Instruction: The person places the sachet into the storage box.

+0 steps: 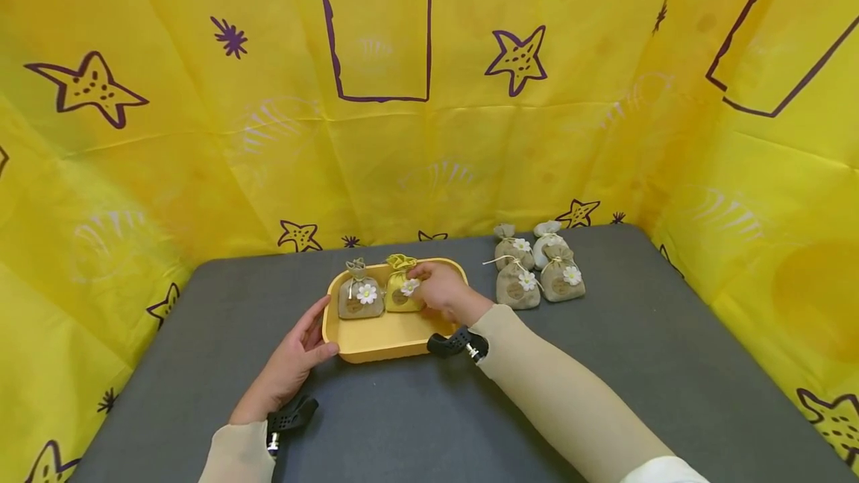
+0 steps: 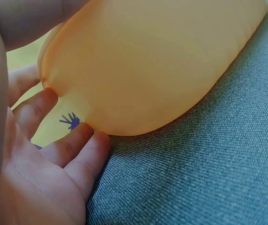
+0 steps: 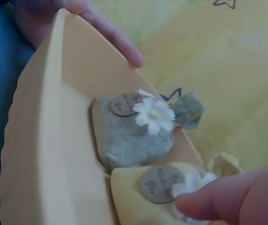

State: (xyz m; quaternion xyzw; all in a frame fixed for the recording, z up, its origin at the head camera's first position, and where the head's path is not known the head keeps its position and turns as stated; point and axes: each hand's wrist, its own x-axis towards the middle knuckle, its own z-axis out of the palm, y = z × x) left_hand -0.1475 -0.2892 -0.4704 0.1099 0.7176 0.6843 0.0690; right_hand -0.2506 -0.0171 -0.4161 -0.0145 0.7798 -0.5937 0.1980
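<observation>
A yellow-orange tray [image 1: 376,338] stands on the dark grey table, with two small drawstring sachets side by side in it. The left one is a grey-beige sachet [image 1: 352,305] and the other a yellow sachet [image 1: 397,300]; each bears a white flower and a round tag. My left hand [image 1: 298,352] grips the tray's left end, its fingertips against the outer wall [image 2: 138,70] and its thumb at the near corner. From the right, my right hand [image 1: 439,289] holds the yellow sachet, thumb [image 3: 209,201] on its flower; the other fingers are hidden in the right wrist view.
To the right of the tray, several more sachets stand in a cluster, among them a beige sachet [image 1: 518,285], a brown sachet [image 1: 562,274] and a pale sachet [image 1: 540,248]. A yellow patterned cloth [image 1: 456,170] rises behind the table [image 1: 268,297] and along both sides.
</observation>
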